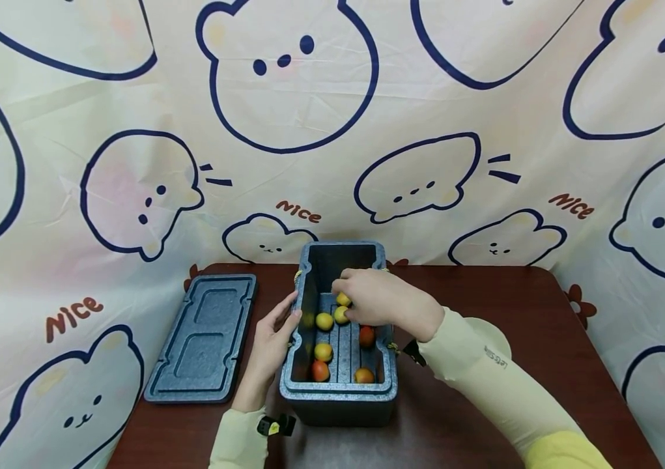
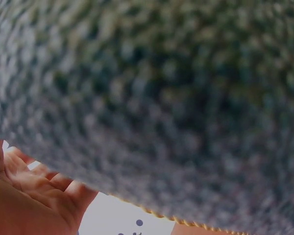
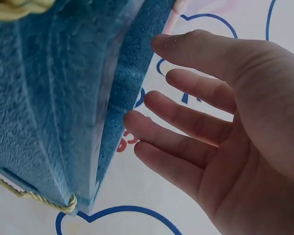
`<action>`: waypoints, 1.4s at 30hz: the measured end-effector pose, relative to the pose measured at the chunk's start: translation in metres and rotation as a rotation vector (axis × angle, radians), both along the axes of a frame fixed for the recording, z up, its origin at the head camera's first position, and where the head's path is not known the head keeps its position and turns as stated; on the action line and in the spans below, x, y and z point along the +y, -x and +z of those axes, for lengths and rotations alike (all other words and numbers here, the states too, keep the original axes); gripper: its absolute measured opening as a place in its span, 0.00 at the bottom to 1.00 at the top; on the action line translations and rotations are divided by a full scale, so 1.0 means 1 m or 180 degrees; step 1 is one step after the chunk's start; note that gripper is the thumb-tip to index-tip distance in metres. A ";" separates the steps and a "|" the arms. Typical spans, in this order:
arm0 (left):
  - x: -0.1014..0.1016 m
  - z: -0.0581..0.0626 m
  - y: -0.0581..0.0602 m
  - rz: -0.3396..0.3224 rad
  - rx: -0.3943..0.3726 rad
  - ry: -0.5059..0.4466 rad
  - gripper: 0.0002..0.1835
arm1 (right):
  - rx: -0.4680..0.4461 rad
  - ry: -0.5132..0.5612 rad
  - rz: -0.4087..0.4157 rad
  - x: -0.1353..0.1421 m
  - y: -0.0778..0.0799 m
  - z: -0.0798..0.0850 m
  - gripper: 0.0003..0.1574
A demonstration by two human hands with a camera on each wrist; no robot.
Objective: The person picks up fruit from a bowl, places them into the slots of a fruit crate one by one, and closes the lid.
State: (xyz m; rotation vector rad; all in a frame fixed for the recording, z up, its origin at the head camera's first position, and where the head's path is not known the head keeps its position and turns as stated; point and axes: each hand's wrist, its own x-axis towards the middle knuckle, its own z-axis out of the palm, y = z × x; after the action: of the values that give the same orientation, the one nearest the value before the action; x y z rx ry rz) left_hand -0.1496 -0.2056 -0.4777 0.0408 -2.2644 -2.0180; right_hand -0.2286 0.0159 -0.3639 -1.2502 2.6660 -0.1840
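Note:
A grey-blue foam box (image 1: 338, 389) stands lidless on the table, with several small yellow fruits (image 1: 324, 352) and red-orange fruits (image 1: 367, 337) on its ribbed floor. Over its right side reaches my right hand (image 1: 382, 296), fingers pointing down beside the yellow fruits. In the right wrist view that hand (image 3: 201, 112) has loosely bent, spread fingers with nothing between them. My left hand (image 1: 270, 342) rests at the box's left wall, thumb near the rim and fingers extended. The speckled box wall (image 2: 152, 98) fills most of the left wrist view, hiding part of the left hand (image 2: 39, 196).
The box's lid (image 1: 203, 345) lies flat on the brown table (image 1: 467, 404), left of the box. Yellow rope (image 3: 34, 196) runs along the box's side. Behind the table hangs a pale cloth (image 1: 332, 176) printed with cartoon faces.

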 end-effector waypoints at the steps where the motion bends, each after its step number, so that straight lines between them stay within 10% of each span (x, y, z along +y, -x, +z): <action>1: 0.000 0.000 0.000 -0.0003 0.0000 0.0000 0.24 | 0.0005 0.0020 -0.0019 0.002 -0.001 0.000 0.24; 13: 0.001 0.001 -0.001 0.0016 -0.0019 0.0070 0.25 | 0.0042 0.0413 -0.0127 0.022 -0.013 0.004 0.27; 19: -0.003 0.001 -0.003 0.0166 -0.0019 0.0182 0.31 | 0.0246 0.1283 -0.0033 0.020 -0.031 0.000 0.32; 33: -0.090 0.008 -0.032 0.1251 -0.0213 0.0919 0.37 | 0.0092 0.2503 0.0468 -0.015 -0.079 -0.009 0.53; 42: -0.127 -0.014 -0.054 0.1986 -0.0391 0.1245 0.37 | 0.0466 0.2334 0.0859 -0.045 -0.113 -0.027 0.53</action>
State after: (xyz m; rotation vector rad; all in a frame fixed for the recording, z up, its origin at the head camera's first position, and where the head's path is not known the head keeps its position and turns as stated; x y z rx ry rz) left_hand -0.0953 -0.3322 -0.4918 0.7483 -2.2795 -1.2754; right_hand -0.1151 -0.0294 -0.3912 -1.8568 2.5819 -1.1426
